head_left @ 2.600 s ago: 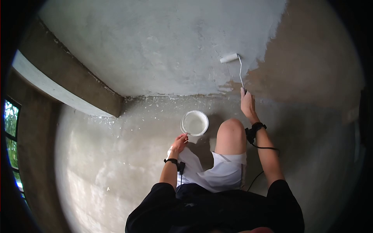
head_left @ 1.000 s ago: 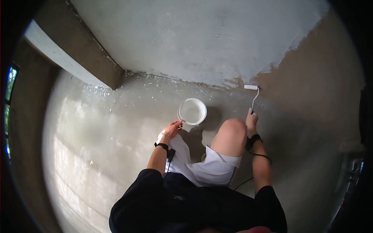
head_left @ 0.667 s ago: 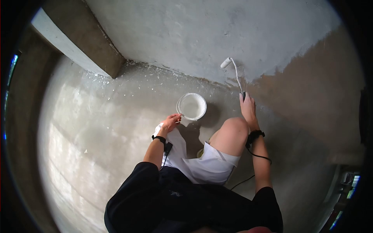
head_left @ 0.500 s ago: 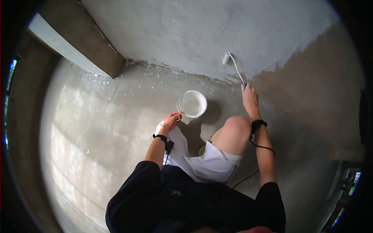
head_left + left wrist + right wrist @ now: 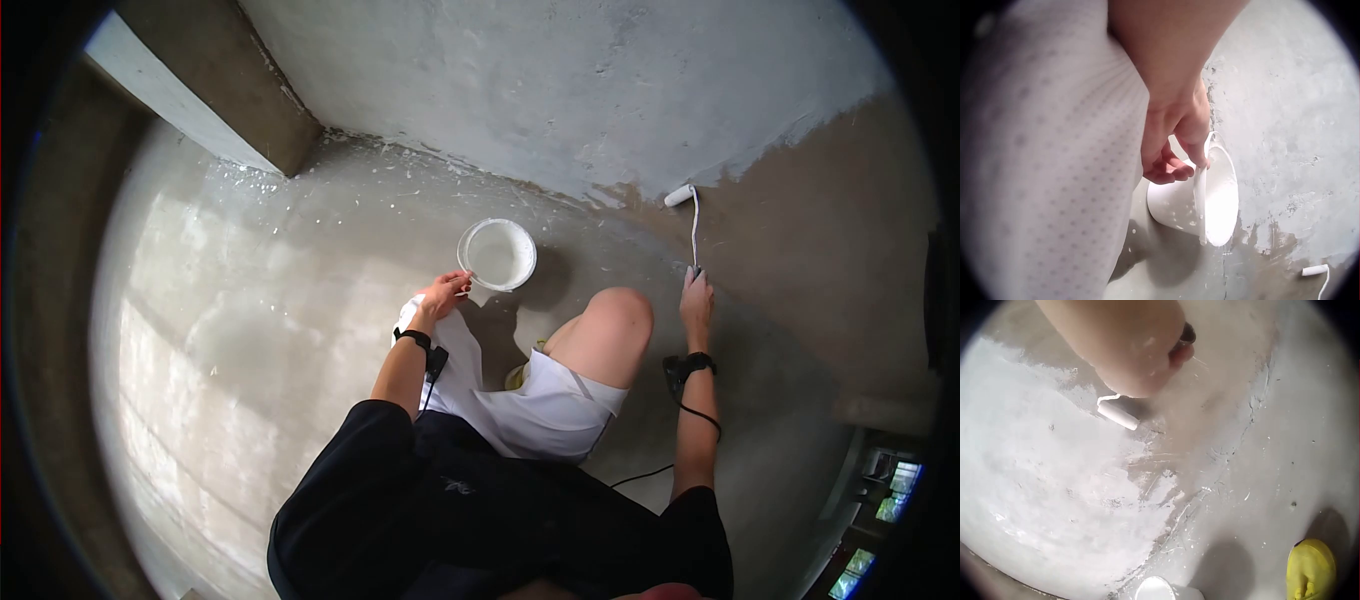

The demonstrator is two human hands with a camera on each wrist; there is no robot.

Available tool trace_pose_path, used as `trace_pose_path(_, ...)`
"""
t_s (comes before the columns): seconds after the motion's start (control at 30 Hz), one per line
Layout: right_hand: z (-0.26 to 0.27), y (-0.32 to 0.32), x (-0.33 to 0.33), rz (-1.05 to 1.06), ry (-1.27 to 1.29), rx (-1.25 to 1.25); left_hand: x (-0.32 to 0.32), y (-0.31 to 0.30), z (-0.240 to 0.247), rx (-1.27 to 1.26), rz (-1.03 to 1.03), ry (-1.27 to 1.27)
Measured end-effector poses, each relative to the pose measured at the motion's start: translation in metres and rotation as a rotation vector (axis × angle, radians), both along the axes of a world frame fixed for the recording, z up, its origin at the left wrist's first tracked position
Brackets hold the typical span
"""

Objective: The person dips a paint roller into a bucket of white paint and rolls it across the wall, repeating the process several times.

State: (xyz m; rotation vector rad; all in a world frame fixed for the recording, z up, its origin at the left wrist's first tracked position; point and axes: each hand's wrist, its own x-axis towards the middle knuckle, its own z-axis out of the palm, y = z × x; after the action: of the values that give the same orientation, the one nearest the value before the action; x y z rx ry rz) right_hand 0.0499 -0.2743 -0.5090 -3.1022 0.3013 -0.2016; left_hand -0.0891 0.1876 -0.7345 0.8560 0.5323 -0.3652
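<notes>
From my end I see a grey-and-brown wall (image 5: 560, 90) beyond the fingers. The white bucket (image 5: 1169, 203) stands just ahead of the left hand (image 5: 444, 294), whose fingers pinch its edge. The right hand (image 5: 697, 302) curls its fingers round the paint roller (image 5: 680, 196), its head past them.

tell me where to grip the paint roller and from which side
I'd take the paint roller by its dark handle, coming from the side of the person, where the right hand holds it. The thin bent frame runs from there to the white sleeve at the wall, so gripping the handle should keep fingers off the sleeve.
</notes>
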Motion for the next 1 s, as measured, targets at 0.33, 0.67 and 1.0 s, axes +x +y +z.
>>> trace_pose_path(0.33, -0.018, 0.131, 0.06, 0.394, -0.015, -0.103, -0.005, 0.002, 0.006, 0.039, -0.011, -0.022)
trace_pose_path(0.67, -0.016, 0.053, 0.035, 0.228, -0.003, -0.157, -0.004, -0.001, -0.001, 0.011, 0.025, -0.025)
trace_pose_path(1.0, -0.014, -0.047, -0.002, -0.06, 0.021, -0.096, -0.004, -0.004, 0.004, 0.007, 0.03, 0.005)
